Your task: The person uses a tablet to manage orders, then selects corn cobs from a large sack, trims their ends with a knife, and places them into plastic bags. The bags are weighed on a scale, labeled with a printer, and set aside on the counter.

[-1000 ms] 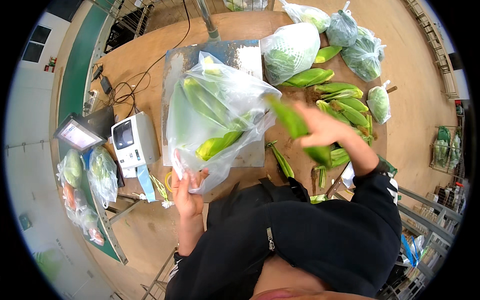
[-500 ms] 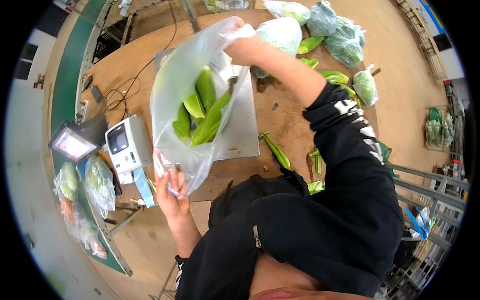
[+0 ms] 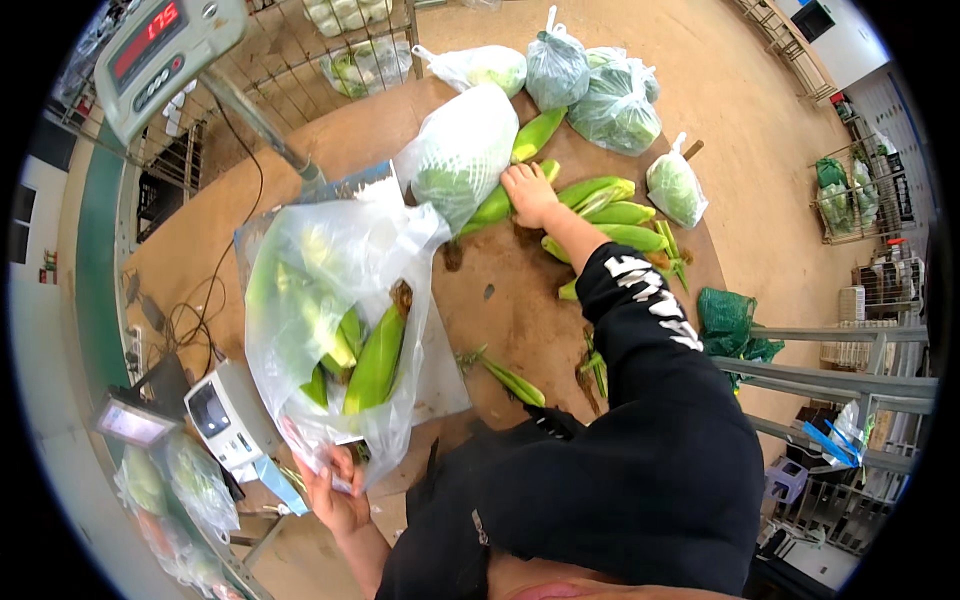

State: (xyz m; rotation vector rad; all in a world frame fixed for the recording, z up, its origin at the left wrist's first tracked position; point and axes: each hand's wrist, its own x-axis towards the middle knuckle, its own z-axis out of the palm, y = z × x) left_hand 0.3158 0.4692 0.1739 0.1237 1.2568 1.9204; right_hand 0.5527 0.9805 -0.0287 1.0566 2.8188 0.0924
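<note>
A clear plastic bag (image 3: 270,330) with several green ears of corn (image 3: 378,360) in it lies over the scale's metal platform (image 3: 445,375). Its near edge is pinched in my left hand (image 3: 340,495), and the mouth gapes toward me. Across the table, my right hand (image 3: 532,195) has its fingers curled over a husked-green ear of corn (image 3: 492,208), beside a white-netted vegetable in a bag (image 3: 465,150). More loose ears (image 3: 620,213) lie just right of that hand. The right fingertips are partly hidden against the ear.
Bagged vegetables (image 3: 615,105) stand along the table's far edge. The scale's display (image 3: 165,55) rises on a pole at the far left. A white label printer (image 3: 230,415) and a screen (image 3: 138,420) stand at the left. Loose husk leaves (image 3: 512,382) lie near me; metal rails (image 3: 830,378) run at the right.
My right hand has let go of the bag's far rim and moved right to the loose corn. The bag's far side has sagged down. My left hand still holds the near edge.
</note>
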